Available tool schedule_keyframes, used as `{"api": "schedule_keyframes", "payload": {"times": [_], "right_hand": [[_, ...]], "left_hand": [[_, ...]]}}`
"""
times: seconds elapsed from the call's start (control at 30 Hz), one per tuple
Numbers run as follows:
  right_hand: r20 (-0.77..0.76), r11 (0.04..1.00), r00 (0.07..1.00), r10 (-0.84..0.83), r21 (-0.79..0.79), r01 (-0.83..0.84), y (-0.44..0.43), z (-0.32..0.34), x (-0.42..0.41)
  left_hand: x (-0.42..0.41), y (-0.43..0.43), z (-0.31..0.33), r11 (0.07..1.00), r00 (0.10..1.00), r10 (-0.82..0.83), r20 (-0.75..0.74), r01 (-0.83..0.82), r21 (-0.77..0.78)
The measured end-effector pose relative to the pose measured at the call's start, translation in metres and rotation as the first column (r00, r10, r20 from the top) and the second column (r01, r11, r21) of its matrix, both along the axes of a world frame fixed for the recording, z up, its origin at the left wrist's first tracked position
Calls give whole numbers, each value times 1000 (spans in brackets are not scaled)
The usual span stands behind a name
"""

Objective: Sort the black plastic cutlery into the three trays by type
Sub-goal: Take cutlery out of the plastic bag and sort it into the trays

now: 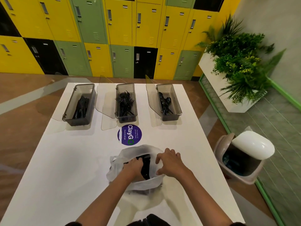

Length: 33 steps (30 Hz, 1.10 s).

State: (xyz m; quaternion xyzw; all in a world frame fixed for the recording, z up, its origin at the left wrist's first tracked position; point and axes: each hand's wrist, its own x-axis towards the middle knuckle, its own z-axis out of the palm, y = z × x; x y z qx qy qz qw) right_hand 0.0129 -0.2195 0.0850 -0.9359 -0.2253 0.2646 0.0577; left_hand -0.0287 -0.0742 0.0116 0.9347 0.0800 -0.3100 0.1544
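A white plastic bag (143, 185) lies open on the white table (65, 168), with black cutlery (146, 167) showing inside it. My left hand (134, 165) reaches down into the bag among the cutlery; its fingertips are hidden, so its grasp is unclear. My right hand (169, 162) pinches the bag's right rim and holds it apart. At the far side stand three clear trays: the left tray (68, 110) holds knives, the middle tray (117, 101) holds forks, the right tray (177, 103) holds spoons.
A round purple sticker (129, 135) is on the table between the bag and the middle tray. Clear lids (104, 103) lean beside the trays. A swing-lid bin (244, 155) stands off the table's right edge; planters and lockers lie beyond.
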Motion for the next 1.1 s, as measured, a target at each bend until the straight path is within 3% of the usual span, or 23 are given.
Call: {"api": "schedule_keyframes", "payload": {"times": [0.3, 0.43, 0.53, 0.63, 0.77, 0.87, 0.97, 1.1], "right_hand": [[-38, 1000, 999, -17, 22, 18, -4, -2, 5], [-69, 973, 988, -140, 173, 150, -2, -5, 5], [-184, 926, 962, -201, 283, 248, 5, -7, 4], [-247, 913, 948, -202, 303, 273, 9, -10, 2], [-186, 874, 957, -224, 396, 282, 5, -12, 6], [-159, 845, 948, -275, 431, 317, 1, -3, 13], [-137, 868, 955, -262, 400, 295, 0, 3, 17], [-99, 930, 974, -206, 289, 226, 2, 1, 14]], "left_hand": [[-11, 5, -19, 973, 989, 138, -60, -147, -180], [-12, 4, 2, 972, 990, 138, -22, -140, -191], [-12, 3, 12, 959, 987, 160, 5, -154, -236], [-9, 5, 19, 952, 991, 132, 1, -127, -278], [-12, 14, 26, 976, 997, 80, -10, -80, -201], [-13, 25, 24, 967, 987, 152, -43, -157, -199], [-14, 33, 30, 979, 993, 93, -69, -104, -174], [-12, 42, 35, 999, 995, 37, -97, -34, 28]]}}
